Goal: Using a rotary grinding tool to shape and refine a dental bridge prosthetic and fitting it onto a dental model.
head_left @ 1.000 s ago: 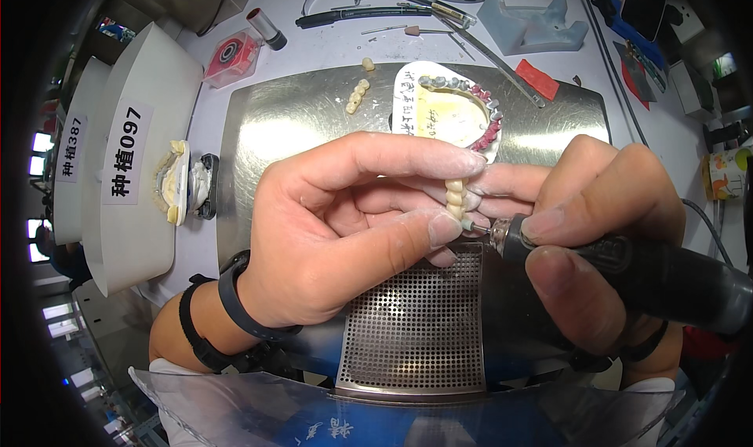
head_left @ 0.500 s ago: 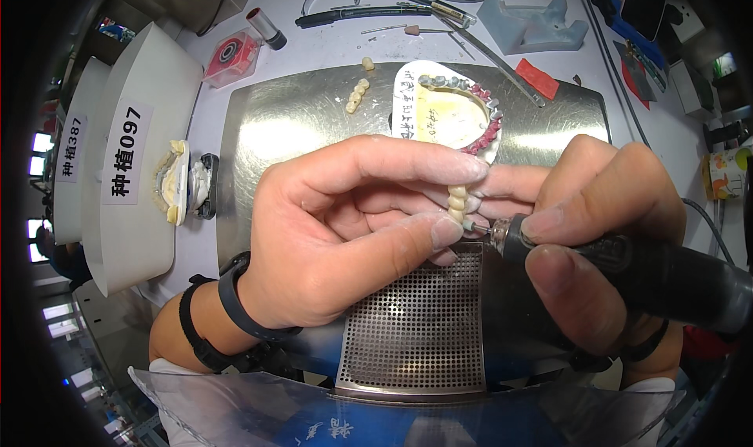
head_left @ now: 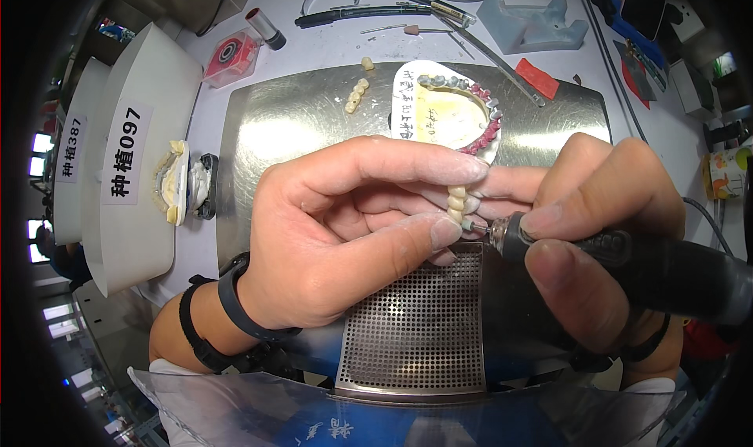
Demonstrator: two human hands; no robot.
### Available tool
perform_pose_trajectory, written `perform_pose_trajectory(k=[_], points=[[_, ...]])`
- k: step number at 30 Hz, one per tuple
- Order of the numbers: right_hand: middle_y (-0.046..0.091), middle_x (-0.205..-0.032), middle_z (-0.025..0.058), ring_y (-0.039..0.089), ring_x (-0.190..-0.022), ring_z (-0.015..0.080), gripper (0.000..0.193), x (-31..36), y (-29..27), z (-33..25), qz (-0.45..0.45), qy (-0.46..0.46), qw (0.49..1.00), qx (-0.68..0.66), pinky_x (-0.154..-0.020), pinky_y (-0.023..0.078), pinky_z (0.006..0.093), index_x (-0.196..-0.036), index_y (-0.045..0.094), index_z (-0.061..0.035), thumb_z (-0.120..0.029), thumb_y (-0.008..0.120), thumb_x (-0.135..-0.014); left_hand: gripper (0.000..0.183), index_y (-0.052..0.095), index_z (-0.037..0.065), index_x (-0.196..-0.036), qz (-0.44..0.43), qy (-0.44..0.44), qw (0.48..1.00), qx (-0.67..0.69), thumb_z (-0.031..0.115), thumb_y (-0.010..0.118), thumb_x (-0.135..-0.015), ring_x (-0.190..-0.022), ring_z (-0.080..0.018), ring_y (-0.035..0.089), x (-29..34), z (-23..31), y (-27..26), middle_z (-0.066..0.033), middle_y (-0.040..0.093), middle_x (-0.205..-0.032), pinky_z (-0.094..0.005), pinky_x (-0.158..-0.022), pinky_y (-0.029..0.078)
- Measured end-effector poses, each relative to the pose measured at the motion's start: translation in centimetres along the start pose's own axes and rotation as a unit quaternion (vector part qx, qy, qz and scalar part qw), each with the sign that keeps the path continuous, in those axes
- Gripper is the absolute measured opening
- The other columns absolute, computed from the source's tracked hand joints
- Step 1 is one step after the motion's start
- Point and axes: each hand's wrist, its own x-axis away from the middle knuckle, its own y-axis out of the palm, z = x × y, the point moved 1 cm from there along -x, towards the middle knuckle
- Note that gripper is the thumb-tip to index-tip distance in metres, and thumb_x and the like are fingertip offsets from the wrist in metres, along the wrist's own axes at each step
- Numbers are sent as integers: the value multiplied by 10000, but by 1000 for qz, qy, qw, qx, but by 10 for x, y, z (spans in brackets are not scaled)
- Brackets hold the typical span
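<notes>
Pinched between the thumb and fingers of my left hand [head_left: 353, 219] is a cream-coloured dental bridge [head_left: 456, 202] of several joined teeth. My fingers hide parts of it. My right hand [head_left: 600, 227] grips a black handpiece [head_left: 627, 263], a rotary grinder whose body slopes down to the right. Its small pale green bur [head_left: 468, 226] meets the bridge's lower end, close to my left thumb tip. Just beyond my hands lies a dental model [head_left: 447, 118] with metal and pink-red parts along its arch; my left fingers cover its near edge.
A perforated metal grille [head_left: 416, 329] slopes below my hands. More cream bridge pieces [head_left: 358, 96] lie on the steel plate [head_left: 267, 125]. White trays [head_left: 149, 157] stand left beside another model [head_left: 171, 182]. Pens [head_left: 361, 14], a red piece [head_left: 537, 78] and a grey-blue stand [head_left: 529, 23] are at the back.
The rear of the handpiece has shifted slightly with my right hand, while its bur stays at the bridge's lower end. My left hand and the bridge look still.
</notes>
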Motion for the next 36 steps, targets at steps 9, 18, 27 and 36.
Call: perform_pose_trajectory(k=[9,18,27,36], points=[[497,-894,86,618,-1050,409,225,1,2,-2,10,19,1000,6,-934,528,552,-998,470,-24,-151,640,-924,362,543,-42,-1196,5,-19,1000,-1,-121,586,-845,-940,-254,680,0,1,-1,-249,645,-1066,-335,-750,563],[513,-893,76,628,-1024,343,218,-1,6,-4,19,-22,999,-12,-960,516,509,-1009,484,-46,-165,645,-923,370,529,-49,-1204,16,-21,999,17,-112,591,-844,-969,-275,675,0,1,1,-244,637,-1094,-351,-747,565],[525,-876,70,633,-1004,298,230,3,-8,-9,-15,48,993,111,-964,515,472,-1007,496,-58,-192,660,-916,367,532,-50,-1199,16,-15,999,23,-107,598,-843,-947,-272,681,-1,0,0,-242,647,-1077,-344,-733,560],[522,-892,81,627,-1012,300,241,3,2,-12,44,64,993,91,-960,516,472,-994,488,-58,-205,661,-916,369,522,-55,-1209,10,-14,1000,26,-103,593,-850,-1007,-295,667,-1,1,-1,-259,611,-1141,-349,-769,564]])
